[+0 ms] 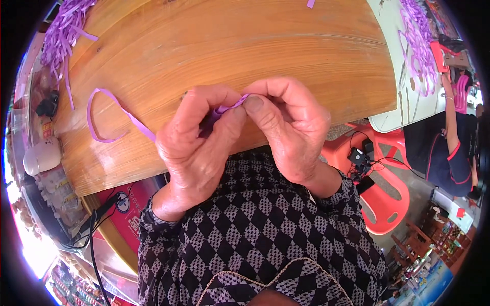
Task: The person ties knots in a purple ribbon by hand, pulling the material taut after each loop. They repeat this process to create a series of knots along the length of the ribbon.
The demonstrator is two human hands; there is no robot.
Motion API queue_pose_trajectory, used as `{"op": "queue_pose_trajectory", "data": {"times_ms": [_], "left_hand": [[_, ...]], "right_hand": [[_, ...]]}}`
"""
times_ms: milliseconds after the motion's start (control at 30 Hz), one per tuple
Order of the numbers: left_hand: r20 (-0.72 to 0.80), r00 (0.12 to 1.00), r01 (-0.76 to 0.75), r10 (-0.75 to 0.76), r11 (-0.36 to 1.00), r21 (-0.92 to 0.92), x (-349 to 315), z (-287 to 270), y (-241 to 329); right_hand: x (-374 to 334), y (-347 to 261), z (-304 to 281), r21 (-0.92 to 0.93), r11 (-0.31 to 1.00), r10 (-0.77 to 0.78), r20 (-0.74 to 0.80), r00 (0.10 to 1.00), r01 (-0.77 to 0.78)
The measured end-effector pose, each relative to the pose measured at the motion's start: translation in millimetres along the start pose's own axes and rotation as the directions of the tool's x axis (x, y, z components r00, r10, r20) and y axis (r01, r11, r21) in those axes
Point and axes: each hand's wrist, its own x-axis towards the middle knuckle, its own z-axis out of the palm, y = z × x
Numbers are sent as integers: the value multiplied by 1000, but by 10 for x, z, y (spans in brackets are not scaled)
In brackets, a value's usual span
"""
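Note:
Both hands meet in front of me above the near part of a wooden table (245, 46). Between thumb and fingers, my left hand (196, 135) pinches a narrow purple ribbon (138, 123). My right hand (291, 125) pinches the same ribbon at a short twisted or folded stretch, thumb on top. From under the left hand the ribbon's loose tail runs out to the left and curls on the tabletop. The part inside the left palm is mostly hidden by the fingers.
A heap of purple ribbons (64, 38) lies at the table's far left, another ribbon bundle (418, 43) on a pale table (403, 97) at right. A red plastic stool (385, 204) bears black devices with cables. Another person (444, 148) is at the right edge.

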Motion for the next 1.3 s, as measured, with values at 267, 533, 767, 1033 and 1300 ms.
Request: {"op": "queue_pose_trajectory", "data": {"times_ms": [267, 533, 767, 1033, 1300], "left_hand": [[107, 921, 389, -375, 861, -327, 120, -126, 97], [-171, 967, -187, 188, 982, 21, 23, 9, -65], [204, 765, -617, 611, 602, 507, 135, -123, -146], [111, 902, -394, 417, 692, 606, 75, -21, -131], [552, 652, 743, -519, 584, -329, 193, -249, 24]], "right_hand": [[2, 32, 33, -53, 998, -45, -9, 999, 44], [12, 10, 64, 118, 990, 76, -15, 997, -73], [53, -24, 8, 163, 969, 184, 41, 982, -188], [46, -3, -6, 200, 962, 178, 52, 983, -185], [48, 15, -236, -267, 959, -60, 136, 989, 95]]}}
